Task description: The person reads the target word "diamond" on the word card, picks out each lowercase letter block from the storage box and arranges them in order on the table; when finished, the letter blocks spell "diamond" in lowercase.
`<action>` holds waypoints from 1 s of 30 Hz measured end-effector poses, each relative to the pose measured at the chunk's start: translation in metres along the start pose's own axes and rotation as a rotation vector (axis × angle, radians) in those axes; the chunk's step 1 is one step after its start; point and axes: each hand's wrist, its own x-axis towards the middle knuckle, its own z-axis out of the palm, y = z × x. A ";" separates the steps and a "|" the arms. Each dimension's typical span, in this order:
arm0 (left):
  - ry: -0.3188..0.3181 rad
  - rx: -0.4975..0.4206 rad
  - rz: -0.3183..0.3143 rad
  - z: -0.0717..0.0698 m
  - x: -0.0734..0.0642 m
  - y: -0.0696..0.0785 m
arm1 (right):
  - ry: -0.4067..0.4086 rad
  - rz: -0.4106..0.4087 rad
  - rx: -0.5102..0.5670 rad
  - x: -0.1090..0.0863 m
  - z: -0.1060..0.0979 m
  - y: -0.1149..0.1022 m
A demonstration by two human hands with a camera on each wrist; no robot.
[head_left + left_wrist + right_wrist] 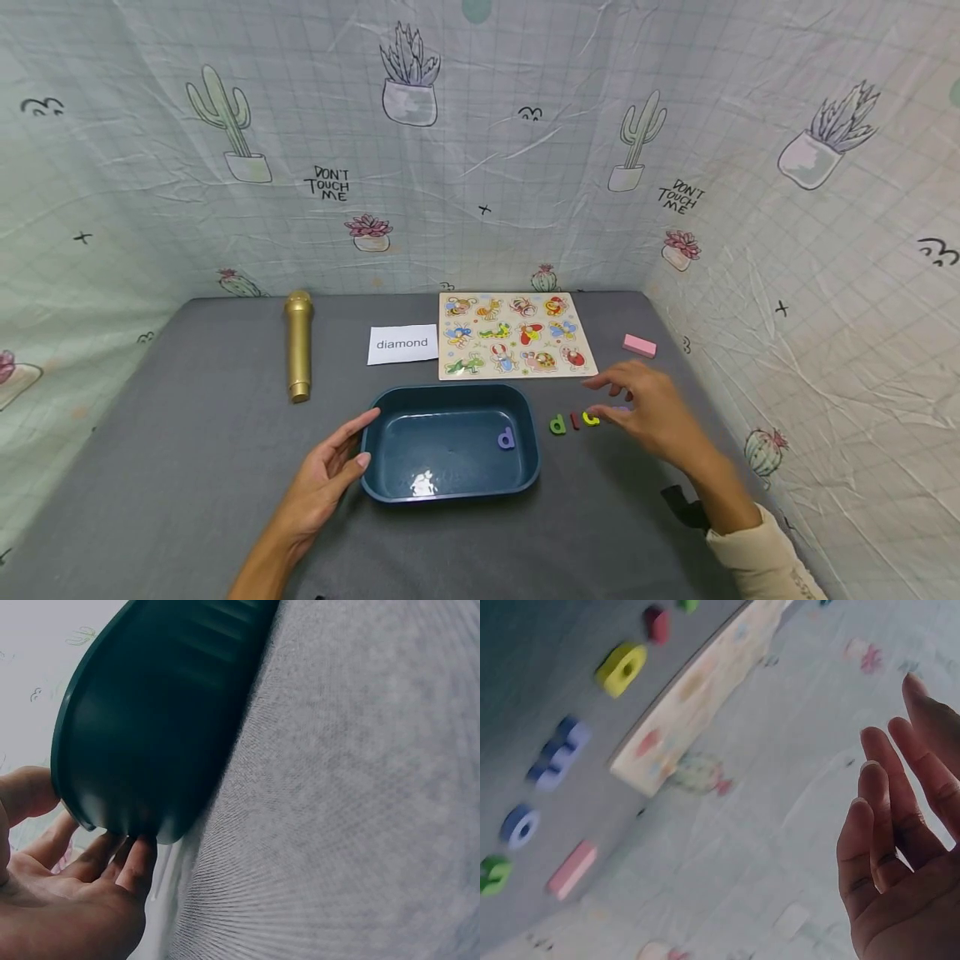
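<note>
A dark teal tray [450,495] stands on the table, with a purple letter d [506,439] inside it near the right end. My left hand [318,492] touches the tray's left rim with thumb and fingertips; in the left wrist view its fingers [139,862] lie against the outer end wall. My right hand [648,412] hovers over the letter row, thumb and fingers apart with nothing between them. Beside it are a green letter [557,425], a red letter [575,421] and a yellow letter [591,419]. Purple m [559,754], blue o [519,825] and green [493,874] letters continue the row.
A white card reading "diamond" [402,344] lies behind the tray, next to an insect puzzle board [517,336]. A gold microphone-shaped cylinder [299,348] lies to the left. At the right edge is a pink block [640,346]. Patterned cloth walls surround the grey table.
</note>
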 end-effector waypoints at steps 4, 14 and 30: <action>-0.003 -0.010 -0.004 0.000 0.000 -0.001 | -0.029 -0.039 0.040 0.004 0.008 -0.014; -0.002 -0.010 -0.004 0.000 0.000 0.000 | -0.158 -0.104 0.124 0.017 0.031 -0.037; -0.001 -0.007 0.002 0.000 0.001 -0.001 | -0.330 -0.144 0.011 0.044 0.067 -0.063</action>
